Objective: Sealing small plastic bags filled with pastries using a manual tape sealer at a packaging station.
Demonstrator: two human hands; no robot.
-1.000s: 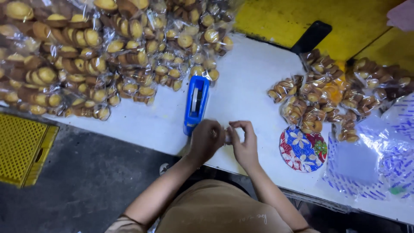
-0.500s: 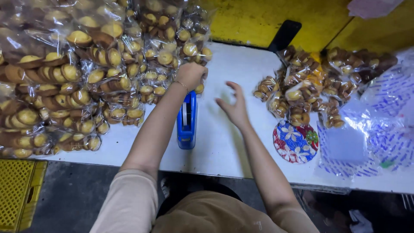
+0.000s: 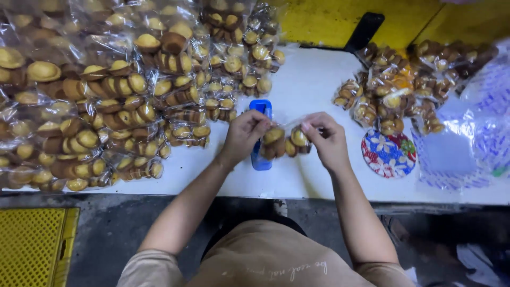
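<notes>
My left hand (image 3: 243, 136) and my right hand (image 3: 326, 139) hold between them a clear plastic bag of small golden cakes (image 3: 284, 142), each pinching one end of its top. The bag hangs just above the white table (image 3: 311, 85), over a blue stapler-like tool (image 3: 261, 109) that lies lengthwise under my left hand. A large heap of filled cake bags (image 3: 106, 90) covers the table's left half.
A smaller pile of cake bags (image 3: 396, 85) sits at the right back. A round flowered lid (image 3: 389, 153) lies right of my right hand, with flat printed plastic bags (image 3: 467, 143) beyond it. A yellow crate (image 3: 32, 247) stands on the floor at lower left.
My left hand reached into the heap on the left and came back with a bag of cakes. Both hands now grip that bag above the blue tool.
</notes>
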